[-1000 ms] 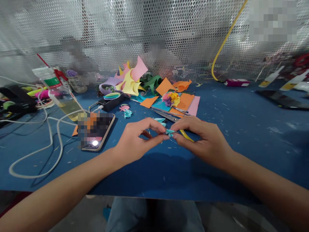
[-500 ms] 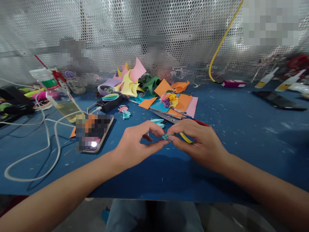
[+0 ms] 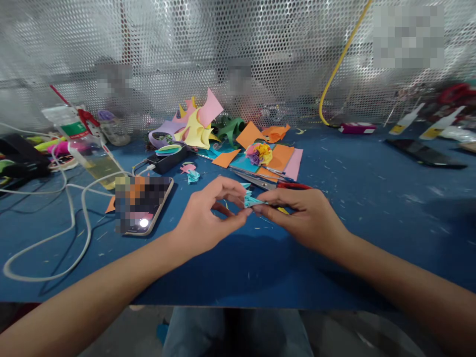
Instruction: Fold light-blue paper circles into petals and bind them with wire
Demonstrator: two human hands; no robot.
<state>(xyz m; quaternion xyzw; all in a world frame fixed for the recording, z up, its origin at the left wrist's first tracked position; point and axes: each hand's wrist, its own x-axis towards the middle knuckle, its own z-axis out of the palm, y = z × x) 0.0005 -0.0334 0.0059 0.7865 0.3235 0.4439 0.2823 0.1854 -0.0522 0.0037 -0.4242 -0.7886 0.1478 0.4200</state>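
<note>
The left hand [image 3: 208,218] and the right hand [image 3: 305,218] are each pinching, thumb against forefinger, one end of a small folded teal paper [image 3: 251,201] between them just above the table [image 3: 372,223] — seemingly to hold its creases tight — scissors [image 3: 275,185] lying just beyond.

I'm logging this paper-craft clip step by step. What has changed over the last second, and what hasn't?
The left hand and right hand kept their pinch on the small teal paper piece; nothing was let go. The piece drifted slightly left and now shows as a longer pointed shape. The right hand shifted, uncovering the scissors' red handle. Phone and paper pile stayed put.
</note>
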